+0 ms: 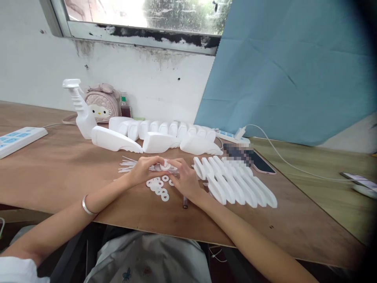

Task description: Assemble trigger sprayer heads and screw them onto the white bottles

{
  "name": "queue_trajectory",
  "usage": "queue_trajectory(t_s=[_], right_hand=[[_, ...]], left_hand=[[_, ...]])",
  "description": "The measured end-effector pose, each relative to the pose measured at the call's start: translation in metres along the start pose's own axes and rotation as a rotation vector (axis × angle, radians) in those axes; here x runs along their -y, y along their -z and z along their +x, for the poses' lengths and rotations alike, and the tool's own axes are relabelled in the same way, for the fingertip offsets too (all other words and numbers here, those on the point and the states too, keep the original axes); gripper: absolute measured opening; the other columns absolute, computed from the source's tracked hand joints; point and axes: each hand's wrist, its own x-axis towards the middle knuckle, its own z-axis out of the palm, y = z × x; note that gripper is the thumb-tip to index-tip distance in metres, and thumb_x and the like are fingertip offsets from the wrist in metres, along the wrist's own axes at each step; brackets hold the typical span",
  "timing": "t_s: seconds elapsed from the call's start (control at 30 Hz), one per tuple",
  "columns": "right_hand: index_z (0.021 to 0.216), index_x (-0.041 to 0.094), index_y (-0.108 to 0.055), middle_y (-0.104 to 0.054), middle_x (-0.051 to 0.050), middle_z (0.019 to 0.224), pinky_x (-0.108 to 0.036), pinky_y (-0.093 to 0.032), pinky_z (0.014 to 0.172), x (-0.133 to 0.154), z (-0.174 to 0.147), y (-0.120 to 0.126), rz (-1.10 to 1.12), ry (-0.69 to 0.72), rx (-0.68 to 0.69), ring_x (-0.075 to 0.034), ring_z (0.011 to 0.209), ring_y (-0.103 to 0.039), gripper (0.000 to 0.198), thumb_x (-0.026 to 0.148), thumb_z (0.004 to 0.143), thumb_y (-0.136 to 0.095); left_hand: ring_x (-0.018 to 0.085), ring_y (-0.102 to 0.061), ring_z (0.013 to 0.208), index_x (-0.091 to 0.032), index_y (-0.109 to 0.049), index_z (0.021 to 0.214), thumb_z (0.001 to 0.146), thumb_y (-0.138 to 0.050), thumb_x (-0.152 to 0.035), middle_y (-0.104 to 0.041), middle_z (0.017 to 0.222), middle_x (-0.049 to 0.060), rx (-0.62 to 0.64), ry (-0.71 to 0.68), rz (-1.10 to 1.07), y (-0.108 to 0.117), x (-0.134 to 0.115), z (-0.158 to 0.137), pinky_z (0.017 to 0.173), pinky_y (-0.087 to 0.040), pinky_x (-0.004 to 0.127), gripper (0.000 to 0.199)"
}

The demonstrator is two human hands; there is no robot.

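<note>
My left hand [146, 169] and my right hand [186, 179] meet above the table, fingers closed on a small clear plastic part [165, 166]. A white round piece shows on its top between my fingertips; the rest is partly covered by my fingers. Just below lie several flat white washers [156, 184] in a loose pile. Beside my left hand is a bunch of thin white tubes [126, 165]. A dark-tipped tool [185, 202] sticks out beneath my right wrist. White curved plastic shells [235, 182] lie in rows to the right of my right hand.
White spray-bottle-shaped pieces [160, 142] line the back of the brown table [59, 169]; one white spray bottle [84, 114] stands upright. Behind are a pink bag [101, 104] and a green-capped bottle [125, 108]. Power strips [22, 139], a phone [263, 163] and a white cable [282, 163] lie around.
</note>
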Motion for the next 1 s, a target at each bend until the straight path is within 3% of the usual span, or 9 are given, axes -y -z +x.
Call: queue_trajectory(t_s=[0.13, 0.23, 0.37, 0.47, 0.67, 0.8, 1.0], right_hand=[[0.127, 0.021, -0.033, -0.062, -0.005, 0.097, -0.027, -0.050, 0.060, 0.0030, -0.0008, -0.0007, 0.009, -0.069, -0.082, -0.019, 0.081, -0.062, 0.051, 0.023, 0.080, -0.052], [0.122, 0.022, -0.039, -0.062, -0.005, 0.101, -0.027, -0.050, 0.064, 0.0037, -0.0012, 0.0006, -0.020, -0.019, -0.089, -0.018, 0.086, -0.062, 0.041, 0.021, 0.082, -0.049], [0.113, 0.022, -0.046, -0.063, -0.004, 0.100, -0.026, -0.050, 0.070, 0.0020, -0.0027, -0.0009, -0.023, 0.030, -0.066, -0.017, 0.086, -0.062, 0.029, 0.020, 0.085, -0.046], [0.112, 0.022, -0.048, -0.064, -0.004, 0.099, -0.026, -0.049, 0.071, 0.0002, -0.0026, -0.0024, -0.007, 0.035, -0.070, -0.016, 0.085, -0.062, 0.027, 0.020, 0.084, -0.047], [0.113, 0.023, -0.048, -0.064, -0.003, 0.101, -0.025, -0.048, 0.074, -0.0004, 0.0000, 0.0006, 0.044, 0.077, -0.107, -0.015, 0.092, -0.060, 0.029, 0.016, 0.084, -0.046], [0.112, 0.023, -0.048, -0.063, -0.003, 0.100, -0.026, -0.049, 0.074, 0.0006, -0.0005, 0.0004, 0.083, 0.033, -0.091, -0.015, 0.089, -0.061, 0.030, 0.018, 0.083, -0.048], [0.103, 0.024, -0.053, -0.063, -0.001, 0.096, -0.029, -0.049, 0.075, 0.0028, 0.0038, 0.0011, 0.232, -0.113, -0.156, -0.016, 0.089, -0.060, 0.026, 0.018, 0.078, -0.054]], left_hand=[[0.009, -0.057, 0.063, -0.015, -0.053, 0.084, 0.072, -0.064, -0.031, -0.064, 0.076, 0.002, -0.051, -0.030, 0.042, -0.0007, -0.0022, 0.0013, 0.061, -0.048, 0.018, 0.023], [0.010, -0.058, 0.070, -0.015, -0.053, 0.087, 0.075, -0.062, -0.030, -0.063, 0.082, 0.004, -0.041, -0.020, 0.047, -0.0016, -0.0021, 0.0019, 0.065, -0.048, 0.021, 0.022], [0.012, -0.056, 0.072, -0.014, -0.052, 0.088, 0.077, -0.058, -0.033, -0.058, 0.083, 0.005, 0.078, 0.032, 0.019, -0.0020, 0.0005, 0.0022, 0.066, -0.048, 0.023, 0.022], [0.011, -0.055, 0.070, -0.014, -0.050, 0.088, 0.079, -0.055, -0.034, -0.055, 0.082, 0.004, 0.141, 0.043, 0.042, -0.0012, 0.0007, 0.0026, 0.065, -0.047, 0.023, 0.022], [0.013, -0.056, 0.077, -0.015, -0.050, 0.098, 0.084, -0.049, -0.032, -0.054, 0.091, 0.007, 0.124, -0.057, 0.139, 0.0006, -0.0019, 0.0040, 0.069, -0.046, 0.024, 0.022], [0.013, -0.057, 0.075, -0.015, -0.050, 0.099, 0.085, -0.047, -0.030, -0.055, 0.091, 0.008, 0.153, -0.083, 0.163, 0.0001, -0.0006, 0.0035, 0.066, -0.047, 0.023, 0.021], [0.013, -0.059, 0.089, -0.020, -0.053, 0.105, 0.082, -0.054, -0.024, -0.055, 0.109, 0.008, -0.015, -0.100, 0.206, -0.0034, -0.0007, 0.0013, 0.074, -0.048, 0.023, 0.023]])
